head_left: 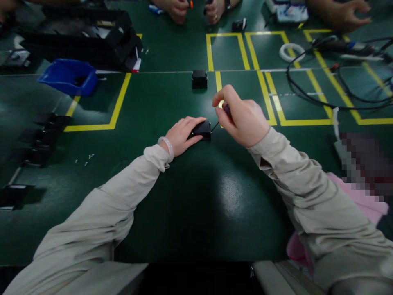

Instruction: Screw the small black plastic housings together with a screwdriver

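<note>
On the green table, my left hand (183, 135) grips a small black box (202, 129) between thumb and fingers, holding it against the tabletop. My right hand (242, 116) is closed round the dark handle of a screwdriver (216, 125). The thin shaft slopes down to the right side of the box, and its tip meets the box's edge there. Most of the handle is hidden inside my fingers. Farther back stands a second black box (199, 79), apart from both hands.
A blue bin (69, 78) and a long black tray (76, 45) stand at the left. Several black pieces (39, 139) line the left side. A tape roll (291, 52) and a black cable (307, 96) lie at right. Co-workers' hands (178, 10) are across the table.
</note>
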`<state>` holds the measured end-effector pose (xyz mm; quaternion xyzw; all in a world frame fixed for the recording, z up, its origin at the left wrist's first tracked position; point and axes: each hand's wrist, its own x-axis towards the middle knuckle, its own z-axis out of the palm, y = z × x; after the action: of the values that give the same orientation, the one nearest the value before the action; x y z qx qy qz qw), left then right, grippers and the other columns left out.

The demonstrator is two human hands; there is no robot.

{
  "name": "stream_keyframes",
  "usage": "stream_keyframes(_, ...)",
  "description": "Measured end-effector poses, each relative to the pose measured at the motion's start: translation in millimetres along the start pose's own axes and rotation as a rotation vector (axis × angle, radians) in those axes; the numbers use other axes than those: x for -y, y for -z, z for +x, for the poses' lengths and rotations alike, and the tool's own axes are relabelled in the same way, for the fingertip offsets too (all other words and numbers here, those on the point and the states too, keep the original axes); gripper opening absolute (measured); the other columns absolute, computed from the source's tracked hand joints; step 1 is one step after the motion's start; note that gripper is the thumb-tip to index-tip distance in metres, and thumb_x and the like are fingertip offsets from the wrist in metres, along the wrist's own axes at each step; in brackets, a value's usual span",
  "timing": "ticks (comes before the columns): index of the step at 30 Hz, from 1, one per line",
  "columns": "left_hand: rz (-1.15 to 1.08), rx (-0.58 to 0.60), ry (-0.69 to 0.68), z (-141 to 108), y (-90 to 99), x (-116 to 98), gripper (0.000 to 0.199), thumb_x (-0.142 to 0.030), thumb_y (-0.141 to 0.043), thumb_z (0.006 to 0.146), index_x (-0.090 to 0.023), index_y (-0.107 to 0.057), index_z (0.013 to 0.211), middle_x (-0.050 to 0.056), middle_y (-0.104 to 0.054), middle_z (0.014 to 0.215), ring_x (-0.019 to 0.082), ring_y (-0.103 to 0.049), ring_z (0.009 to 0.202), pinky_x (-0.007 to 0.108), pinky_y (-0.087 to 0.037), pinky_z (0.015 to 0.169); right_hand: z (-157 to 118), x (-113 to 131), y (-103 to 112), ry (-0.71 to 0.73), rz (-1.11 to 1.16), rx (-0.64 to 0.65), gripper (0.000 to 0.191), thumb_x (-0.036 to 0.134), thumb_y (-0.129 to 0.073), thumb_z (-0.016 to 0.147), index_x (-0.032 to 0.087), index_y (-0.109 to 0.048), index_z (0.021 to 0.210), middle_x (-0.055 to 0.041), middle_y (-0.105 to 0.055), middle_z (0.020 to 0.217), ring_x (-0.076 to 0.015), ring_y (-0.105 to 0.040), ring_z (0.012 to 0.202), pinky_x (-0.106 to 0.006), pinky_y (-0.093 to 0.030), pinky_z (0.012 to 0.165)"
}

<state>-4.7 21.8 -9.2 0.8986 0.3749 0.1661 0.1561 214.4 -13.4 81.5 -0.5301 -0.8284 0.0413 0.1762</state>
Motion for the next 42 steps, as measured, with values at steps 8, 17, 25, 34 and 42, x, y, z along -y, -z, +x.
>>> stream_keyframes(8, 0.004, -0.007, -0.001, -0.2, -0.3, -0.2, 0.054, -0.035, -0.052, 0.095, -0.015, -0.043, 0.145, 0.014, -0.055, 0.133, 0.029, -0.054, 0.119, 0.047, -0.043, 0.106, 0.1, -0.7, -2.4, 0.047, 0.058, -0.013, 0.034, 0.033, -0.034, 0.097, 0.016, -0.054, 0.118, -0.003, -0.063, 0.08, -0.0162, -0.06, 0.069, -0.03, -0.043, 0.07)
stream_keyframes(17, 0.008, -0.004, -0.006, 0.7, 0.3, 0.9, 0.055, -0.037, -0.052, 0.095, -0.014, -0.043, 0.145, 0.015, -0.055, 0.132, 0.03, -0.054, 0.119, 0.047, -0.043, 0.106, -0.3, -0.6, -2.6, 0.04, 0.021, -0.016, 0.035, 0.037, -0.034, 0.099, 0.016, -0.056, 0.116, -0.0024, -0.062, 0.077, -0.0165, -0.061, 0.067, -0.029, -0.042, 0.068)
stream_keyframes(25, 0.005, -0.002, -0.005, 0.9, 0.5, -0.1, 0.055, -0.037, -0.051, 0.096, -0.014, -0.043, 0.145, 0.015, -0.055, 0.133, 0.029, -0.053, 0.12, 0.046, -0.043, 0.106, 0.0, 1.0, -1.8, 0.04, 0.042, -0.009, 0.035, 0.032, -0.033, 0.098, 0.014, -0.053, 0.12, -0.0034, -0.064, 0.082, -0.0177, -0.063, 0.071, -0.031, -0.043, 0.071)
stream_keyframes(34, -0.002, 0.004, 0.007, 0.8, 0.2, 0.5, 0.054, -0.038, -0.051, 0.096, -0.016, -0.043, 0.145, 0.014, -0.055, 0.133, 0.03, -0.053, 0.12, 0.047, -0.042, 0.106, -0.5, 1.4, 0.2, 0.018, 0.031, 0.009, 0.041, 0.041, -0.026, 0.101, 0.017, -0.055, 0.117, -0.0028, -0.064, 0.079, -0.0168, -0.063, 0.071, -0.03, -0.044, 0.073)
stream_keyframes(42, 0.004, 0.008, 0.015, 0.2, 0.9, -0.8, 0.054, -0.038, -0.051, 0.096, -0.016, -0.043, 0.144, 0.014, -0.055, 0.133, 0.029, -0.053, 0.12, 0.046, -0.042, 0.106, -1.2, 1.3, 0.0, 0.014, 0.053, -0.007, 0.037, 0.034, -0.027, 0.1, 0.016, -0.05, 0.122, -0.0044, -0.065, 0.084, -0.0177, -0.064, 0.074, -0.03, -0.045, 0.074)
